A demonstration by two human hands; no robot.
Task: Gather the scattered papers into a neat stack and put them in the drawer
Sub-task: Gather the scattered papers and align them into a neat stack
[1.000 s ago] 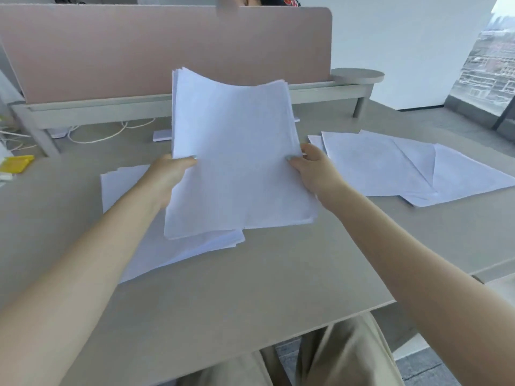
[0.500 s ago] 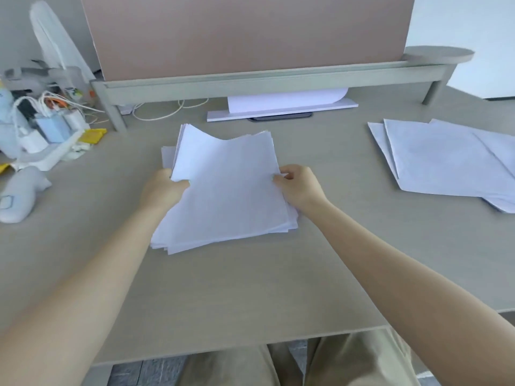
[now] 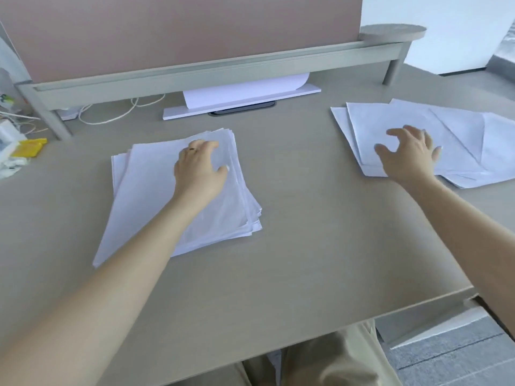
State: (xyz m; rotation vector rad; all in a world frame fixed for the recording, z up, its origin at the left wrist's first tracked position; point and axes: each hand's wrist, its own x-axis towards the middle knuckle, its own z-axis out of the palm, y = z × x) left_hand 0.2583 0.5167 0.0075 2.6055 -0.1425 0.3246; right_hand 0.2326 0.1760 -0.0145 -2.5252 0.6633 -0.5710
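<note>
The gathered stack (image 3: 178, 196) is pinned flat to the surface (image 3: 306, 246) beneath the left hand (image 3: 199, 169). The left fingers (image 3: 207, 146) are spread slightly and pressed down on the top sheet, not clamped around anything; this hold is judged to keep the roughly squared sheets from sliding while the other hand works. The edges of the stack, just right of those fingers, are fanned and not yet flush.

The right hand (image 3: 408, 154) is held over the loose sheets (image 3: 446, 140), well apart from the stack. The right fingers (image 3: 395, 133) are apart and curled, gripping nothing; whether the tips touch the paper cannot be told. This pose is judged to prepare a sweep of the overlapping sheets into one bundle.

No drawer can be identified with certainty. A ring (image 3: 192, 149) is worn on the left hand. No writing, brand or label can be read on any sheet.
</note>
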